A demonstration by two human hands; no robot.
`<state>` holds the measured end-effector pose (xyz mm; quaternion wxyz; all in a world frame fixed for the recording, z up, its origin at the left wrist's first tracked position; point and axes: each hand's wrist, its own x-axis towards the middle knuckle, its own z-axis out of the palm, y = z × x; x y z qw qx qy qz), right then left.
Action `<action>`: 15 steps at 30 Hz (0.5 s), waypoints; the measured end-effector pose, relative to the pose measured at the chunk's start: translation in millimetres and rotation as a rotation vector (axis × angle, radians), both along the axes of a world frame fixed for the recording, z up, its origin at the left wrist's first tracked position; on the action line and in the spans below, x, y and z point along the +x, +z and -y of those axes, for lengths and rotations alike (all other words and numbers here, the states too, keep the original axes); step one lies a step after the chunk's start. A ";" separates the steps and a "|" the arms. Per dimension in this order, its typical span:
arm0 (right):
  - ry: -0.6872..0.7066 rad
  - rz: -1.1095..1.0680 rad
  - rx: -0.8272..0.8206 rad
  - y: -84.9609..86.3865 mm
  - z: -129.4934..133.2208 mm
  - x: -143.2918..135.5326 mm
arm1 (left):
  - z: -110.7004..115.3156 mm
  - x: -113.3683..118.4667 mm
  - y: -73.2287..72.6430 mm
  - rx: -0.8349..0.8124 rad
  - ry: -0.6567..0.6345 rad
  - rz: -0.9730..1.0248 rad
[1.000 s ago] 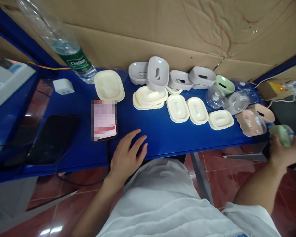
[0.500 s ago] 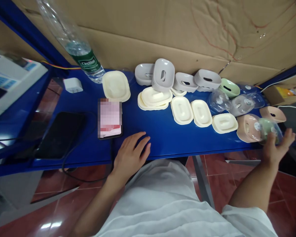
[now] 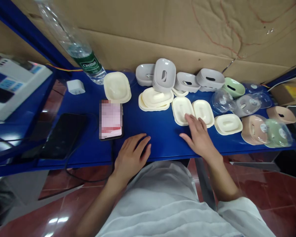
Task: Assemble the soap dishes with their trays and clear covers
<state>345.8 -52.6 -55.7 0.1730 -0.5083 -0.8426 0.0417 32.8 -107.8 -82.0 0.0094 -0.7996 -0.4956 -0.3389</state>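
- At the near edge of the blue table (image 3: 160,131), left of centre, the left hand (image 3: 133,154) lies palm down with loosely spread fingers; nothing shows in its grasp, though its underside is hidden.
- Right of it, the right hand (image 3: 198,136) reaches over the near ends of two cream lids, the left lid (image 3: 181,107) and the right lid (image 3: 203,110). Its thumb stands well apart from the fingers and it grips nothing visible; whether the fingertips touch either lid, I cannot tell.
- Those two lids lie side by side in the middle of the table, their near ends partly covered by the fingers.
- Just right of them is another cream lid (image 3: 228,124); a lid stack (image 3: 156,95) sits to the left, its lower pieces mostly hidden.
- Along the far side, grey dishes (image 3: 164,74) overlap one another, with a green dish (image 3: 238,92) to their right.
- At the right, clear covers blur the outlines of a peach dish (image 3: 250,131) and a pale green dish (image 3: 276,135).
- Farther left, a squarish cream tray (image 3: 117,87) overlaps the far end of a phone (image 3: 111,120) whose screen is pixelated; the bottle (image 3: 88,62) behind is cut off at the top.
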 end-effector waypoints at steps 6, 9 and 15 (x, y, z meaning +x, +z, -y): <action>0.151 -0.110 -0.021 -4.2 7.3 -16.2 | -0.3 -1.3 5.5 -0.005 -0.047 -0.026; 0.267 -0.109 -0.103 3.1 13.6 -13.7 | -0.7 -1.7 7.4 -0.021 -0.089 -0.070; 0.310 -0.111 -0.097 23.0 -12.4 -3.9 | -1.0 -0.1 5.2 -0.063 -0.113 -0.099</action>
